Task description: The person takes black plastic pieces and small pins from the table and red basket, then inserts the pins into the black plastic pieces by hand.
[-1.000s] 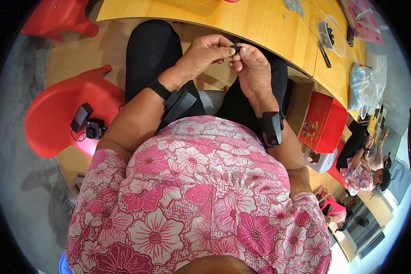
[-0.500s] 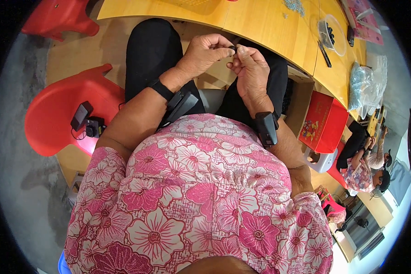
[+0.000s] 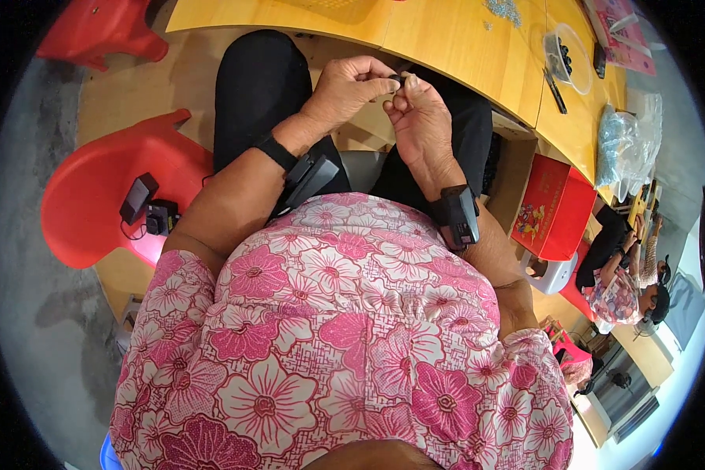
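Dark and tiny, the small part (image 3: 402, 77) sits pinched between the fingertips of both hands in the upper middle of the frame, just below the curved edge of the yellow wooden table (image 3: 446, 39). The left hand (image 3: 351, 88) comes in from the left with its fingers curled and its thumb and forefinger closed on the piece; the right hand (image 3: 417, 117) rises from below, palm turned toward the camera, its fingertips meeting the left's at the same spot. The piece thus lies between the two hands, touching both, with neither clearly nearer. Its long axis cannot be told: it is too small, and the fingertips cover most of it, so its shape and kind stay unclear as well. Both hands hover over the lap in black trousers (image 3: 262, 86), clear of the table's surface. A black band (image 3: 456, 215) wraps the right wrist. To the left of the frame stands a red plastic stool (image 3: 94, 196).
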A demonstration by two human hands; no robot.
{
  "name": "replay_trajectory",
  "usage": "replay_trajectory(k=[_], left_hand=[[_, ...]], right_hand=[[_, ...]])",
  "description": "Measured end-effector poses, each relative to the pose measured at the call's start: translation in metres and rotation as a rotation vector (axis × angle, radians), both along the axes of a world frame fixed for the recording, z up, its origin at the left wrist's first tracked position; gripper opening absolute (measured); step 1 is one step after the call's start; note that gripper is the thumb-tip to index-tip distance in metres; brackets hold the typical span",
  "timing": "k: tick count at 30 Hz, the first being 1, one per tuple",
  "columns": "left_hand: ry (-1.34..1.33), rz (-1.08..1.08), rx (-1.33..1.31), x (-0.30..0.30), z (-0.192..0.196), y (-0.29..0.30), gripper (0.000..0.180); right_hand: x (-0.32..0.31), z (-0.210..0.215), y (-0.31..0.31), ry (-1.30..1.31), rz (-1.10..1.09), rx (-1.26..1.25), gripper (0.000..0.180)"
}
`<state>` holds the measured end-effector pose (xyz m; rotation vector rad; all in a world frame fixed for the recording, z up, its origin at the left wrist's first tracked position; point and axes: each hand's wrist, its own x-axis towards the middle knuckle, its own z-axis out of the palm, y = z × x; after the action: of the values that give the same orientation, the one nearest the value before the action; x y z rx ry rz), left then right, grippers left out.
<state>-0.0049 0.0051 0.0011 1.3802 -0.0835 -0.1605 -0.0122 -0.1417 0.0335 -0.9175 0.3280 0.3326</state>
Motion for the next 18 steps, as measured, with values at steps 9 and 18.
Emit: replay_trajectory(k=[9, 18], left_hand=[[0.158, -0.057, -0.157, -0.0025, 0.0010, 0.0023, 0.016], [0.157, -0.045, -0.245, -0.0045, -0.0024, 0.0040, 0.017]], right_hand=[[0.0035, 0.0023, -0.0032, 0.000, 0.005, -0.035, 0.009], [0.0067, 0.0051, -0.0060, -0.263, 0.025, -0.413, 0.008]])
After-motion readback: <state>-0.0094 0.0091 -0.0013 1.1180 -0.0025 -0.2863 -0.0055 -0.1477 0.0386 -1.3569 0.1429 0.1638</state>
